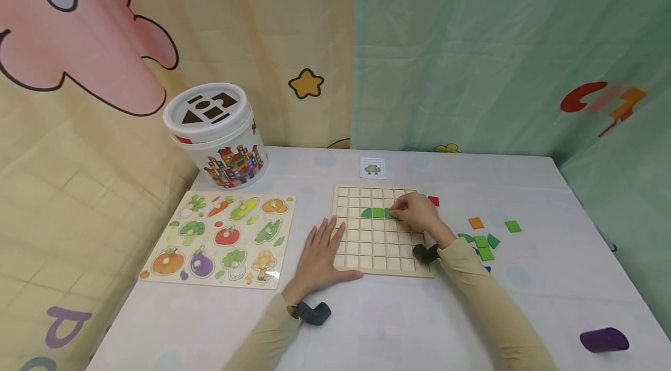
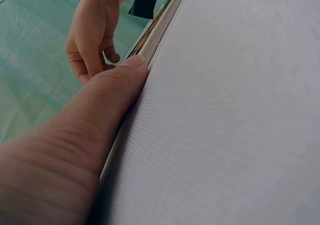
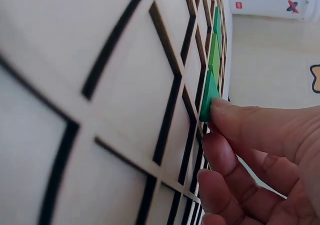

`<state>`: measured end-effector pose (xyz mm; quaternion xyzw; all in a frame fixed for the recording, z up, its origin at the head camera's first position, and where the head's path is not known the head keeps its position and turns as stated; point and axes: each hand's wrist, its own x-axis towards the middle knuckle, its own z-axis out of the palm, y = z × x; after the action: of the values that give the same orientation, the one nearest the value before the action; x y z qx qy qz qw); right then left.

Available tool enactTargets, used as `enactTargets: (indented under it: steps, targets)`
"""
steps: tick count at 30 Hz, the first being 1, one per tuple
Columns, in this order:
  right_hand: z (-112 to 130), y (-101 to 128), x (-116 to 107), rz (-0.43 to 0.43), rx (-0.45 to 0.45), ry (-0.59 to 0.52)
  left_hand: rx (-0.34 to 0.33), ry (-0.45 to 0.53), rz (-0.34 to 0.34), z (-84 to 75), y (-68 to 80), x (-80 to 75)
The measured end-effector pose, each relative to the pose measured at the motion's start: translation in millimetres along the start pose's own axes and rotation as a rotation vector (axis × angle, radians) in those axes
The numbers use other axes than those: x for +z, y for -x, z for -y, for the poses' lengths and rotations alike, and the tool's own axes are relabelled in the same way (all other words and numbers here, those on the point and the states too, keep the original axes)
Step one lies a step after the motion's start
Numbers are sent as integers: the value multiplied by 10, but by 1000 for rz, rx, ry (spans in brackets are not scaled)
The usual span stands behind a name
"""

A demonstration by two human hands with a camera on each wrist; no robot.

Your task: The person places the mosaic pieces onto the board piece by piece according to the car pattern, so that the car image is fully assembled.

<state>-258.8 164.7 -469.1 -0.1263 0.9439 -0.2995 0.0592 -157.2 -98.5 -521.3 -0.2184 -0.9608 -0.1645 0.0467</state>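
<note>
A wooden grid board [image 1: 359, 251] lies on the table. In one of its upper rows sit a dark green curved tile [image 1: 367, 213], a light green square tile [image 1: 378, 213] and another dark green tile [image 3: 208, 97]. My right hand [image 1: 416, 212] pinches this last tile, thumb on its edge and the other fingers curled below, as the right wrist view shows. My left hand [image 1: 318, 254] rests spread at the board's lower left corner. Its thumb [image 2: 117, 85] lies along the near edge, while the fingertips reach the left edge.
Loose tiles lie right of the board, among them an orange square [image 1: 476, 223] and a green square [image 1: 513, 226]. A small picture card [image 1: 373, 168] lies behind it. Leftward are a vegetable puzzle [image 1: 215, 251] and a white bucket [image 1: 230, 155]. A purple block [image 1: 604, 340] sits front right.
</note>
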Motion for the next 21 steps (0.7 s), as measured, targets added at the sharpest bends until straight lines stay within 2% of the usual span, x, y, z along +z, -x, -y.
enactTargets:
  steps: [7,14,18,21]
  targets:
    - [18,47,4,13,7,4,2,4,-5,1,6,-6]
    - [-55,140,4,26,-84,-18,-18,-3,34,-7,-2,-10]
    - [-88,217,19,49,-108,-46,-28,-5,42,-6,-4,-9]
    - [-124,292,14,33,-121,-50,-27,-8,41,-4,-10,-6]
